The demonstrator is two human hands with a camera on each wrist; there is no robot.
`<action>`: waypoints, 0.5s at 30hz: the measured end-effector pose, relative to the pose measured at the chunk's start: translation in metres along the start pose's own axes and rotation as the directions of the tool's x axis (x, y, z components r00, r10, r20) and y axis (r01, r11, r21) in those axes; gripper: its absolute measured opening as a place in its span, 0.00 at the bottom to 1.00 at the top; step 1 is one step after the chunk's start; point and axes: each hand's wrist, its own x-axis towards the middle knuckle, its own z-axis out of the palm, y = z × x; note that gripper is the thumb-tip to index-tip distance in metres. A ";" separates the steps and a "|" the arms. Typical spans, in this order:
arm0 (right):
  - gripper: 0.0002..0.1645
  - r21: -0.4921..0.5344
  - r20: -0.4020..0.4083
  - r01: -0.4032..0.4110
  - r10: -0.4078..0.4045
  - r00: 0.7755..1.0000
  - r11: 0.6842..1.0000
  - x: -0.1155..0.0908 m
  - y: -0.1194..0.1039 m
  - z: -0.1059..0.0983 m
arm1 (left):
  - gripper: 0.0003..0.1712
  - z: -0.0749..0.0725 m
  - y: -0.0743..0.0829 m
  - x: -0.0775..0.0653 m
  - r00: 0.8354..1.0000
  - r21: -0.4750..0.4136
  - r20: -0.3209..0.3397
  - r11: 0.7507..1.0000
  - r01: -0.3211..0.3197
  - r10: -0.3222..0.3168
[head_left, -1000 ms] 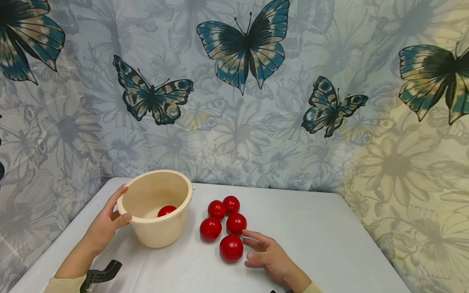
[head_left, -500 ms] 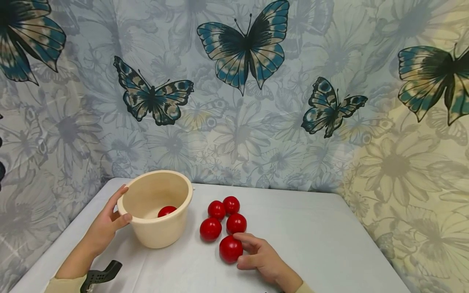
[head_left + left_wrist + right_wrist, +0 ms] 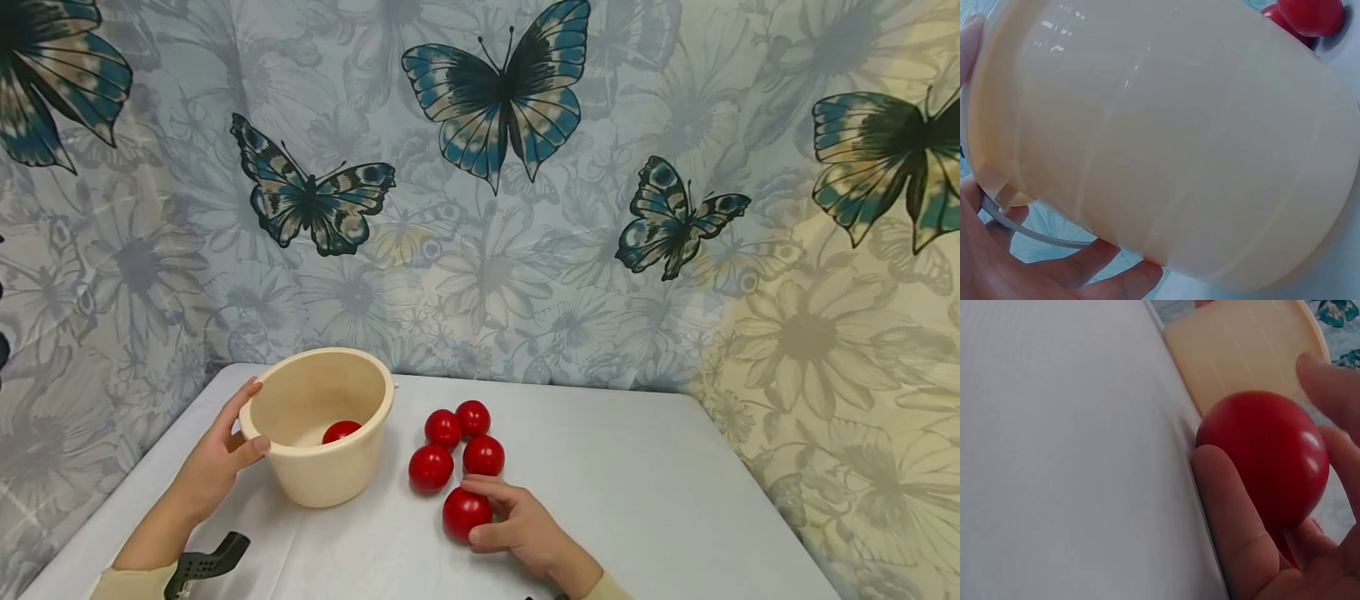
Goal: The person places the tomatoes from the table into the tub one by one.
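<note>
A cream plastic bucket (image 3: 326, 479) stands on the left of the table, with one red ball (image 3: 342, 431) visible inside. My left hand (image 3: 213, 467) holds the bucket at its left rim, and in the left wrist view the fingers (image 3: 1125, 281) lie along its outer wall. To the right, my right hand (image 3: 525, 533) grips the nearest red ball (image 3: 465, 514), still low at the tabletop. The right wrist view has the thumb (image 3: 1229, 512) along one side of this ball (image 3: 1266, 456) and fingers around the other.
Several more red balls (image 3: 431, 468) sit in a cluster just beyond the gripped one, right of the bucket. A white cloth covers the table (image 3: 637, 475). Butterfly-patterned fabric (image 3: 495, 275) rises behind and at both sides. A grey handle (image 3: 1041, 236) hangs from the bucket.
My right hand has moved left onto the nearest red ball and closed around it. That ball has shifted slightly left and toward me. The left hand and bucket have stayed put.
</note>
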 end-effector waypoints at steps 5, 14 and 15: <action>0.30 -0.052 -0.009 0.031 -0.032 0.999 0.998 0.004 0.000 0.006 | 0.44 0.000 -0.001 0.001 1.000 -0.030 -0.001 1.000 -0.007 0.007; 0.30 0.080 -0.021 -0.007 0.009 1.000 0.997 0.003 0.002 0.006 | 0.44 0.000 -0.001 0.000 1.000 -0.039 -0.008 0.999 -0.002 0.002; 0.31 0.119 -0.020 -0.014 0.017 1.000 0.993 0.003 0.002 0.005 | 0.44 0.000 -0.001 0.000 1.000 -0.033 -0.007 0.999 -0.001 0.001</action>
